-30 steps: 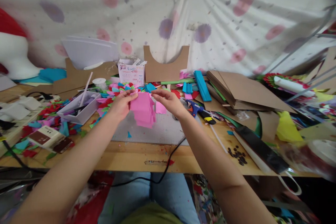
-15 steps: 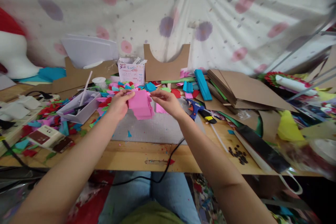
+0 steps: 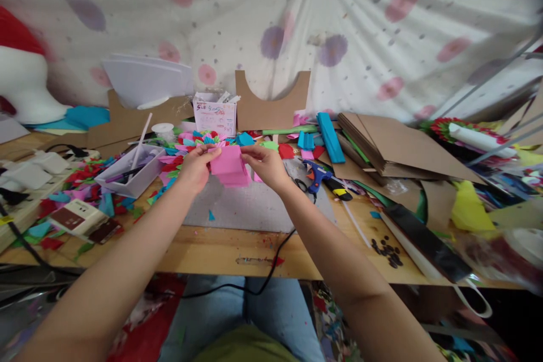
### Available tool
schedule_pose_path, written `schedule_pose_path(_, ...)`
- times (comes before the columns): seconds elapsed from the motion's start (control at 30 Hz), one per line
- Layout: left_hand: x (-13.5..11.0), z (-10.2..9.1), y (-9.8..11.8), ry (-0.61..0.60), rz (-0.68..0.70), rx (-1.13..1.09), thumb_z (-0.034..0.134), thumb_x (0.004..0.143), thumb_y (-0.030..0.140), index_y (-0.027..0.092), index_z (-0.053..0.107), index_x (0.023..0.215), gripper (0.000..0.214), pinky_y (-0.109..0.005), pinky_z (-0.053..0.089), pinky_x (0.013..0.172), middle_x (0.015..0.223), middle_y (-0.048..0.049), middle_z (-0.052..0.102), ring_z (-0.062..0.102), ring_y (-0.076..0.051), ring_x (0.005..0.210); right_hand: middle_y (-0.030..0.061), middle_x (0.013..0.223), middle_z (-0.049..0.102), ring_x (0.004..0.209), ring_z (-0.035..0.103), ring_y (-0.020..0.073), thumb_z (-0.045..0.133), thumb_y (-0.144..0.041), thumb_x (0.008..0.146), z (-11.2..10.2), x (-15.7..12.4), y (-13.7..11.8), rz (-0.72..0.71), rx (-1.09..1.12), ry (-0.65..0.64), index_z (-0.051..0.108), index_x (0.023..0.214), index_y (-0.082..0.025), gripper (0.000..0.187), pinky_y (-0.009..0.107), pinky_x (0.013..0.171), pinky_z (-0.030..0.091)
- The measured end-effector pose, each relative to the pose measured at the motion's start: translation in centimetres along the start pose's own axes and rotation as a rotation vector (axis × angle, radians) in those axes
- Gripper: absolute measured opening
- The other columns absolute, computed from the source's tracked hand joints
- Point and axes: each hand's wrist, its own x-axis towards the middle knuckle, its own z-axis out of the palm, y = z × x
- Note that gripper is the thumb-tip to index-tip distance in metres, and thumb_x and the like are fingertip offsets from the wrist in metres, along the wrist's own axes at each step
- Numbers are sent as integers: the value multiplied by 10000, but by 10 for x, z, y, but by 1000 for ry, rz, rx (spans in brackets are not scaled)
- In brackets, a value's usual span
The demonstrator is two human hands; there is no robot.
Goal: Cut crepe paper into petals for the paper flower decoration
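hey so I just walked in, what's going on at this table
A person is handling folded pink paper above a gray mat. The left hand pinches its left side, while the right hand's fingertips are at its right edge; whether they grip it is hard to tell. A blue glue gun lies to the right, and a white tray sits to the left among colored paper scraps.

Hands (image 3: 195, 172) (image 3: 266, 168): two are showing
Glue gun (image 3: 317, 176): one is lying
Mannequin head (image 3: 27, 87): one is standing
Tray (image 3: 145, 181): one is sitting
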Motion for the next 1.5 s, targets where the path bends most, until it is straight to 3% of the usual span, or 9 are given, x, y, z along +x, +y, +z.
schedule_pose_path(0.27, -2, 0, 0, -10, 16, 28, 769, 479, 133, 148, 570, 681, 284, -229, 436, 586, 652, 19, 590, 557, -100, 604, 14, 829, 688, 788, 620, 162, 551, -299, 782, 0, 4, -4, 30, -2, 37, 698, 880, -247, 184, 352, 798, 486)
schedule_pose_path(0.77, -4, 1, -2, 17, 68, 133, 763, 491, 140, 154, 585, 684, 263, -219, 396, 526, 651, 20, 574, 523, -89, 566, 17, 826, 694, 781, 635, 171, 570, -250, 750, -3, 5, -3, 30, -14, 29, 696, 840, -236, 155, 374, 801, 494)
schedule_pose_path(1.07, -9, 8, -2, 21, 191, 232, 773, 466, 175, 166, 601, 671, 268, -225, 429, 557, 634, 19, 604, 541, -102, 585, 14, 829, 685, 831, 636, 170, 556, -191, 743, -2, 8, 8, 43, 14, 26, 678, 867, -237, 180, 383, 845, 488)
schedule_pose_path(1.23, -10, 14, -4, 51, 221, 228, 746, 509, 153, 170, 590, 734, 275, -236, 440, 578, 655, 13, 618, 570, -118, 610, 8, 752, 661, 796, 632, 160, 523, -231, 775, 6, 9, 13, 113, 112, 40, 643, 848, -223, 141, 374, 811, 503)
schedule_pose_path(1.5, -8, 22, -6, 51, 258, 218, 720, 554, 148, 199, 537, 810, 319, -225, 423, 555, 671, 28, 611, 559, -107, 583, -15, 672, 594, 623, 606, 105, 484, -217, 774, 11, 7, -1, 256, 342, 33, 497, 747, -200, 34, 289, 646, 535)
